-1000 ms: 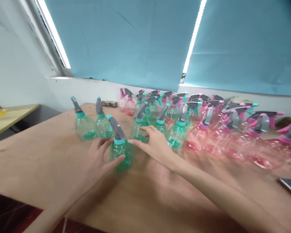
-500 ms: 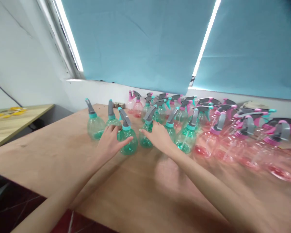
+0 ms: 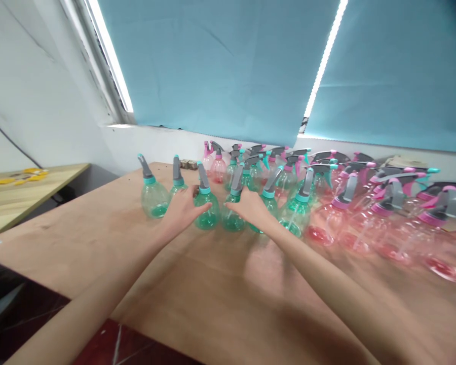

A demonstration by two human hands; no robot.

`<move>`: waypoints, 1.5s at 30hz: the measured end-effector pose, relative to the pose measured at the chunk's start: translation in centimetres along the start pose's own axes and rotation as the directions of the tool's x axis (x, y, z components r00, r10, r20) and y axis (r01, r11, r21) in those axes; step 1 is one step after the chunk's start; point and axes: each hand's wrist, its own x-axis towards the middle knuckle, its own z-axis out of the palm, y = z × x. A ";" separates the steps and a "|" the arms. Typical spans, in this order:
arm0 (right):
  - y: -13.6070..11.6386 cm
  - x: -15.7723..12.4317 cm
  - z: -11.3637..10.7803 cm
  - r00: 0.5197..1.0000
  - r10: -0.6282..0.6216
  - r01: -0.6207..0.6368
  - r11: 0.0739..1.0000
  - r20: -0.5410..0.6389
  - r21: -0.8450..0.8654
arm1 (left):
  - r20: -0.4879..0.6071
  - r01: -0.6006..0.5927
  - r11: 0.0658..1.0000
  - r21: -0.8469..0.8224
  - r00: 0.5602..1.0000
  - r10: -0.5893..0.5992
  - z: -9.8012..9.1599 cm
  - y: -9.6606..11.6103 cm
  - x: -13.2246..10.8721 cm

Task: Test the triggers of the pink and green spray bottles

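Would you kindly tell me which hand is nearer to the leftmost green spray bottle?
Left: the left hand is to the right of the leftmost green spray bottle, at the third green bottle from the left; the right hand is farther right.

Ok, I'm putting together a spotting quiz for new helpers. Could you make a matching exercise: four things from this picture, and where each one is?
1. Left hand
2. Yellow pieces
3. Blue sheet
4. Front-row pink-collared bottles

A. Across the top of the view
B. On the right part of the wide table
C. On the side table at far left
D. At a teal-collared green bottle

Pairs: 1-D, 2-C, 3-A, 4-B
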 end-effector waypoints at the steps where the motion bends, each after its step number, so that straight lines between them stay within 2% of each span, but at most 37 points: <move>1: 0.0 0.0 -0.1 1.000 -0.002 0.002 1.000 0.007 -0.001 | 0.004 0.003 1.000 -0.004 1.000 -0.003 0.0 0.1 0.1; 8: 0.5 -0.6 -0.7 0.998 -0.038 0.039 0.999 0.049 -0.023 | 0.009 0.029 0.999 -0.030 1.000 -0.028 0.4 0.5 0.9; 13: 1.4 -1.6 -1.3 0.985 -0.128 0.123 0.991 0.115 0.049 | -0.030 0.014 0.995 -0.099 0.999 -0.017 0.7 0.1 0.8; 16: 2.3 -2.4 -2.0 0.965 -0.208 0.191 0.975 0.160 0.115 | -0.089 0.014 0.991 -0.133 0.996 -0.026 0.8 0.0 -0.3; 20: 3.6 -3.7 -3.3 0.937 -0.261 0.223 0.959 0.233 0.175 | -0.186 0.006 0.981 -0.195 0.982 -0.043 1.0 0.9 -3.5; 22: 4.3 -4.4 -4.1 0.912 -0.295 0.241 0.948 0.286 0.208 | -0.158 -0.032 0.969 -0.244 0.987 -0.007 1.2 2.1 -5.5; 25: 5.5 -5.7 -5.3 0.863 -0.388 0.320 0.915 0.323 0.244 | 0.000 -0.092 0.942 -0.324 0.995 0.097 2.0 4.5 -8.5; 28: 6.6 -7.6 -6.4 0.825 -0.456 0.379 0.885 0.335 0.271 | 0.212 -0.052 0.864 -0.501 0.960 0.181 3.3 7.1 -10.5; 30: 7.2 -9.0 -7.2 0.816 -0.468 0.391 0.879 0.340 0.273 | 0.267 -0.014 0.795 -0.607 0.938 0.221 4.3 8.8 -11.1; 34: 8.8 -11.5 -8.9 0.846 -0.418 0.372 0.907 0.330 0.196 | 0.278 -0.010 0.706 -0.708 0.915 0.292 6.1 11.7 -11.2; 39: 11.7 -13.8 -10.6 0.935 -0.330 0.325 0.944 0.132 0.058 | 0.263 -0.054 0.645 -0.762 0.885 0.385 7.5 15.2 -11.4; 45: 14.1 -15.7 -11.9 0.957 -0.269 0.287 0.928 -0.105 0.239 | 0.280 -0.070 0.636 -0.769 0.857 0.433 9.7 19.6 -11.2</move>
